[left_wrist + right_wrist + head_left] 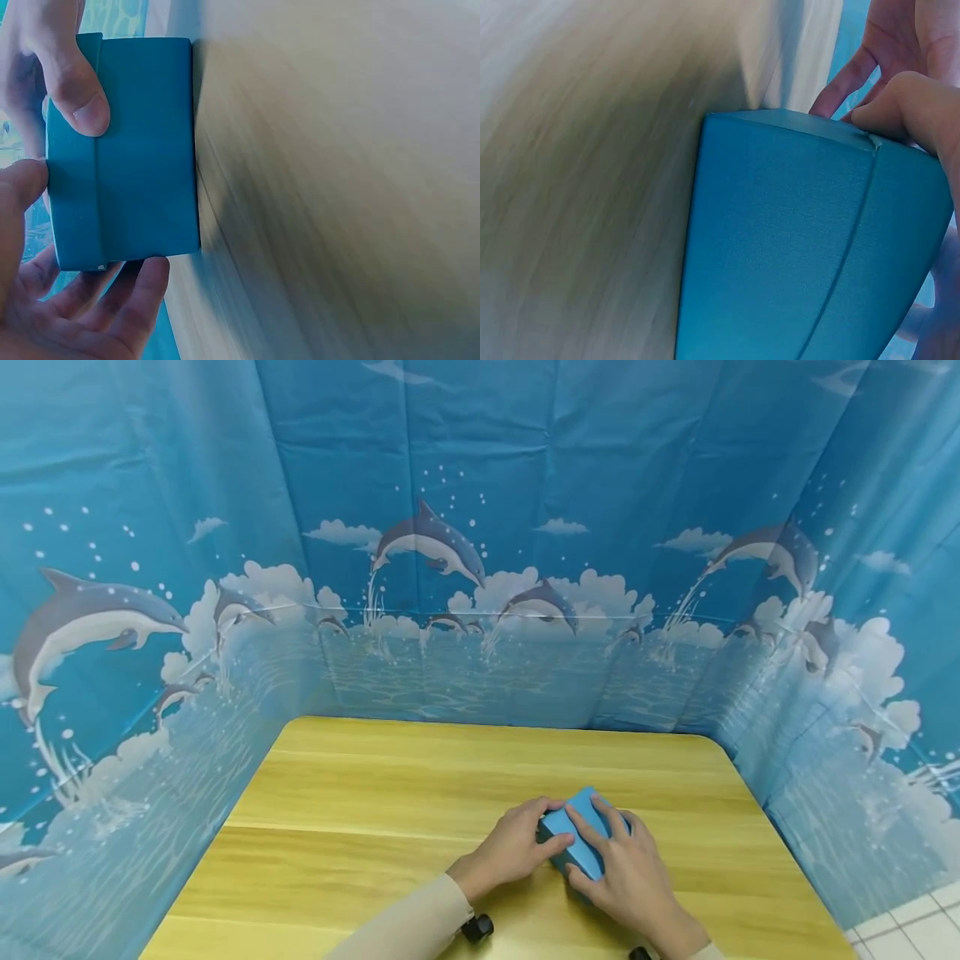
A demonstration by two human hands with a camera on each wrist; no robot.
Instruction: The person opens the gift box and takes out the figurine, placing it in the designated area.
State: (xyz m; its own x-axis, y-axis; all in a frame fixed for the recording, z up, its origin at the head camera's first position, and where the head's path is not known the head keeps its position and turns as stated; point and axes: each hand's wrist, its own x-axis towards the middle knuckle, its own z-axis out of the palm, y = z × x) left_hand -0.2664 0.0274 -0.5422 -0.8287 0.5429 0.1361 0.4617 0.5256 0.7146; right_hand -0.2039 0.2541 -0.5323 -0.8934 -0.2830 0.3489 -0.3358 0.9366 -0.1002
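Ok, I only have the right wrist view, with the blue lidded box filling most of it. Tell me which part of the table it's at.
Observer: The head view puts the blue lidded box right of the middle of the wood-grain tabletop.
Operator: Report what is on top of the lid.
Observer: The right hand rests over it, fingers spread.
Operator: Now give me the backdrop; I get only scraps of blue.
Observer: It's a blue curtain printed with leaping dolphins.
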